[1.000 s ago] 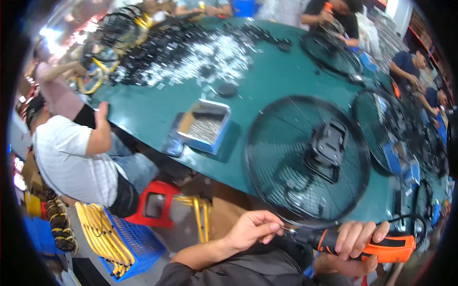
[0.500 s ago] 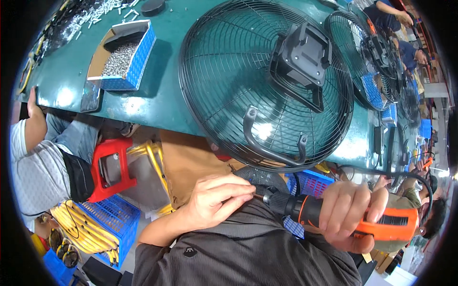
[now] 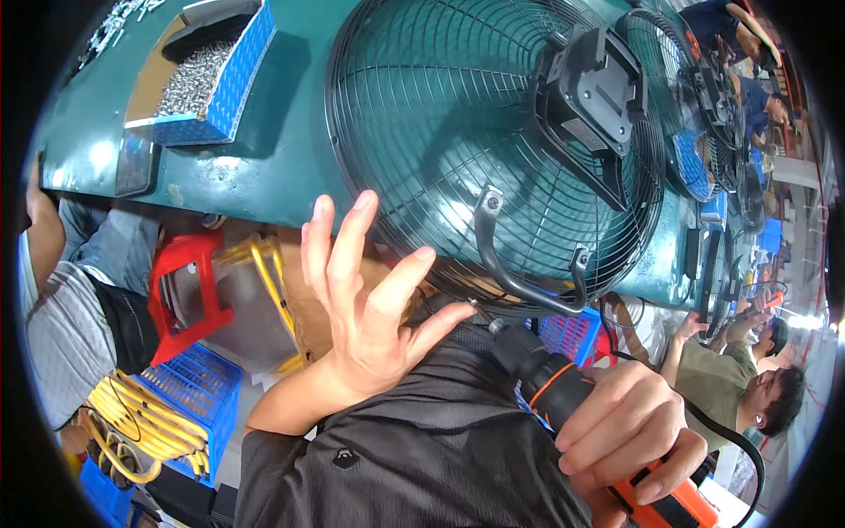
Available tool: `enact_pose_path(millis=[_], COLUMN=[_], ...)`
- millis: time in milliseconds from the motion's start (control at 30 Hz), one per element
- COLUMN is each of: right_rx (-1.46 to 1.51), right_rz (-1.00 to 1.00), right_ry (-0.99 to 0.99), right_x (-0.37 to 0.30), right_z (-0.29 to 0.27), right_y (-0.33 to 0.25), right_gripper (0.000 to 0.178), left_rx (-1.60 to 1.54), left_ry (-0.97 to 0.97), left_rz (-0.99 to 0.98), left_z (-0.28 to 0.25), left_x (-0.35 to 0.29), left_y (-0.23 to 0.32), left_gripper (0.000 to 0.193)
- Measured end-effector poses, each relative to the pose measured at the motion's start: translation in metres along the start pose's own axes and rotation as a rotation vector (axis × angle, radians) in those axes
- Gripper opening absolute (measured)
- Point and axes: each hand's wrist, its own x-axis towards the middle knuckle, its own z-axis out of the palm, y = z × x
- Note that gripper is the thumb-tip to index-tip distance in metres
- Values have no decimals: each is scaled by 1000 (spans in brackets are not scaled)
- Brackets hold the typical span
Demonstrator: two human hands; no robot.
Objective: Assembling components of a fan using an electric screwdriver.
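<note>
Gripping the driver snugly in the right hand. Holding the left hand with fingers spread and empty, ideally aiming the bit clear of the thumb.

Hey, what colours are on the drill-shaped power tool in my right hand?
The drill-shaped power tool is orange and black, clearest in the head view.

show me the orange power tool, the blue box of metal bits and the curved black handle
Orange power tool (image 3: 563,399): head view, black body behind the orange ring.
Blue box (image 3: 239,88): head view, right outer wall.
Curved black handle (image 3: 504,272): head view, bend of its bar.
</note>
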Motion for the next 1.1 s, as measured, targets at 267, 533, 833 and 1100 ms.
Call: enact_pose_path(millis=[267,533,833,1100], right_rx=[-7,-47,-310,-318], right_rz=[96,186,156,254], right_ry=[-36,-213,-82,-75], right_x=[9,13,8,19], right_z=[7,8,36,40], right_y=[1,-4,2,7], right_gripper=[34,31,36,32], left_rx=[-119,-172,-1130,-1445], left_ry=[27,24,-135,-529], left_rz=[-32,-36,-643,-845], left_z=[9,11,12,40], left_x=[-3,-10,-31,-30], left_y=[-3,-13,-15,-27], left_gripper=[67,74,48,24])
